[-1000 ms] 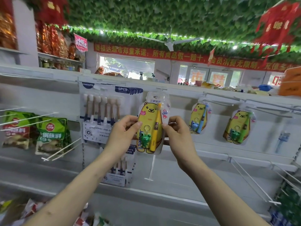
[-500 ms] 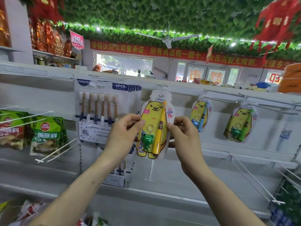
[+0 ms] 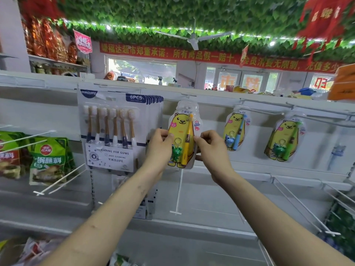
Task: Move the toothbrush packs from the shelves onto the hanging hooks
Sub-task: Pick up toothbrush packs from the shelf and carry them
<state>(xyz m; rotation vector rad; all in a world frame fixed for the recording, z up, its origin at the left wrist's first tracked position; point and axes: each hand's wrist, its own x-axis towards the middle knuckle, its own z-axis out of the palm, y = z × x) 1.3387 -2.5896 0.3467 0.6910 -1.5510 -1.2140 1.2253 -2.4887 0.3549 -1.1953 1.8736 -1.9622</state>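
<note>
A yellow bear toothbrush pack [image 3: 182, 129] with a yellow brush and a green frog charm is held up against the white back panel, its top at a hook [image 3: 189, 96] under the top rail. My left hand [image 3: 160, 148] pinches its left edge and my right hand [image 3: 210, 146] pinches its right edge. Two more bear packs hang to the right, one with a blue brush [image 3: 235, 129] and one with a green brush [image 3: 283, 141]. Several white 6-piece toothbrush packs [image 3: 111, 129] hang at the left.
Bare white hooks [image 3: 177, 192] jut out below the pack and at the lower right [image 3: 299, 206]. Green seasoning bags [image 3: 48, 160] hang at the far left. A small item [image 3: 335, 152] hangs at the far right. Loose packets lie at the bottom left.
Both hands have lifted the yellow bear pack a little, bringing its top up to the hook under the rail. The grip on both edges is unchanged.
</note>
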